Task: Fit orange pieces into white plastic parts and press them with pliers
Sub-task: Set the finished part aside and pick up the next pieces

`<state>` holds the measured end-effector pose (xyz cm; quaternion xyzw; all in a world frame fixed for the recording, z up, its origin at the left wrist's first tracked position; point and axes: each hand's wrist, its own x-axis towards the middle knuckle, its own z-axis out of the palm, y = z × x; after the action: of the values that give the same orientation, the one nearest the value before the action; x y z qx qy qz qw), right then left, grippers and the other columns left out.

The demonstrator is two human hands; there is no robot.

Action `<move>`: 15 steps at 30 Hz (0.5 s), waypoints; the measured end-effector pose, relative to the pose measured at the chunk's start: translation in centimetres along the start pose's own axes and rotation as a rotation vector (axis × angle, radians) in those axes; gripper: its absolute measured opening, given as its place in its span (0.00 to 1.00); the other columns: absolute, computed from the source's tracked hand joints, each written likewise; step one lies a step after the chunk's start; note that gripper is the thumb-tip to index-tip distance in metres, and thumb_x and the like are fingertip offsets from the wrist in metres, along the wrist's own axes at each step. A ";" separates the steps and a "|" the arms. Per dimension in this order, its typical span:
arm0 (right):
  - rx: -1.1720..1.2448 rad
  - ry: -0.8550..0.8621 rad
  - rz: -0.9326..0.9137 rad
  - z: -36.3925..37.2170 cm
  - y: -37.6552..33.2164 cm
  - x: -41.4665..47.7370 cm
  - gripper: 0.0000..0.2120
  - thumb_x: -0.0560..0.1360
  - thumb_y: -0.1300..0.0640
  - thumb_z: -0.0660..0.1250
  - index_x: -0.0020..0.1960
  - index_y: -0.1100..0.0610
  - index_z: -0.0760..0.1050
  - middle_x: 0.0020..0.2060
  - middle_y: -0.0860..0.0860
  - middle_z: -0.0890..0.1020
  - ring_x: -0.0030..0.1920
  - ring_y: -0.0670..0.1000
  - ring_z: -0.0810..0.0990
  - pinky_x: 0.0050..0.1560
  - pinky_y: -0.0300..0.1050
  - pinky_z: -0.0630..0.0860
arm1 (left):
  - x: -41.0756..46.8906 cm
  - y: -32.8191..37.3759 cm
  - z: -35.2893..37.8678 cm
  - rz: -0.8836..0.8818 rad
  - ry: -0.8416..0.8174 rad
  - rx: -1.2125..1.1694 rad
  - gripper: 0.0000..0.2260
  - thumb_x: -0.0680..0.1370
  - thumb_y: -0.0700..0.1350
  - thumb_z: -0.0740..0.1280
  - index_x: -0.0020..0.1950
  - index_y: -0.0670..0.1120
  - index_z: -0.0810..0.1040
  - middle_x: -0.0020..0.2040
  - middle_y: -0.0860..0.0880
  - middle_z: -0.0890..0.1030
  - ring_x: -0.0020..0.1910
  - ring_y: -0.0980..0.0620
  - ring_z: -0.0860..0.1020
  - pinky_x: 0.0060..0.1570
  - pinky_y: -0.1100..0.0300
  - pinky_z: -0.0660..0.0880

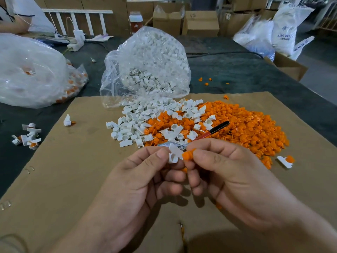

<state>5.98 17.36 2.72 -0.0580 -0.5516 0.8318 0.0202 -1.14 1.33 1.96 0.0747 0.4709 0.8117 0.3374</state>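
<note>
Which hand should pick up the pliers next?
Probably the right hand. The handle of the pliers points toward its side, and it only pinches a small orange piece. The left hand is busy holding the white part.

white plastic part [173, 155] and orange piece [187, 155] touching, pliers [209, 133] behind.

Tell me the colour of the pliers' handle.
The pliers' handle is red, with a black end, shown best in the head view.
</note>
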 end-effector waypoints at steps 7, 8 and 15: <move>0.257 -0.181 0.137 0.0 -0.4 -0.1 0.05 0.74 0.59 0.69 0.45 0.60 0.79 0.36 0.55 0.77 0.30 0.48 0.75 0.30 0.40 0.73 | 0.0 -0.1 0.1 0.038 -0.008 0.007 0.08 0.66 0.48 0.73 0.39 0.44 0.85 0.36 0.39 0.83 0.29 0.52 0.80 0.25 0.63 0.77; 0.280 -0.196 0.146 -0.1 -0.4 0.0 0.05 0.74 0.59 0.69 0.46 0.60 0.79 0.36 0.55 0.77 0.30 0.47 0.75 0.30 0.40 0.73 | 0.0 -0.1 0.1 0.042 -0.014 0.011 0.09 0.66 0.48 0.73 0.39 0.43 0.85 0.37 0.39 0.83 0.29 0.52 0.80 0.25 0.63 0.77; 0.267 -0.113 0.133 0.1 -0.4 0.1 0.05 0.73 0.59 0.67 0.45 0.61 0.79 0.35 0.55 0.77 0.28 0.48 0.74 0.27 0.40 0.72 | 0.1 -0.2 -0.1 0.043 -0.007 0.006 0.10 0.68 0.46 0.73 0.43 0.41 0.85 0.40 0.37 0.83 0.31 0.51 0.80 0.26 0.63 0.77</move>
<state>5.89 17.40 3.14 -0.0444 -0.4313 0.8992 -0.0584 -1.12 1.39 1.70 0.0887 0.4704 0.8171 0.3211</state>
